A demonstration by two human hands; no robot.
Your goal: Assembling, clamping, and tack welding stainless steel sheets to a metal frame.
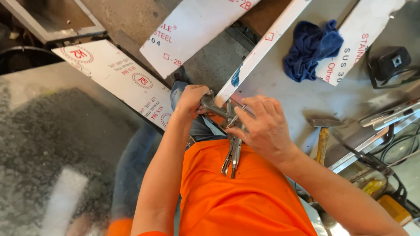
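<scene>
My left hand (191,99) is closed around the jaw end of metal locking pliers (231,150) at the near end of a long white film-covered steel strip (262,48). My right hand (262,126) rests on the pliers' body, fingers curled over it, and the handles hang down toward my orange shirt. The strip runs up and to the right across the grey workbench (302,96). The pliers' jaws are hidden by my fingers.
A blue rag (311,48) lies on the bench near white-filmed steel sheets (192,30). A hammer (323,135) sits at the bench edge to my right. A black welding mask (390,63) and cables lie at far right. Another sheet (118,78) leans at left.
</scene>
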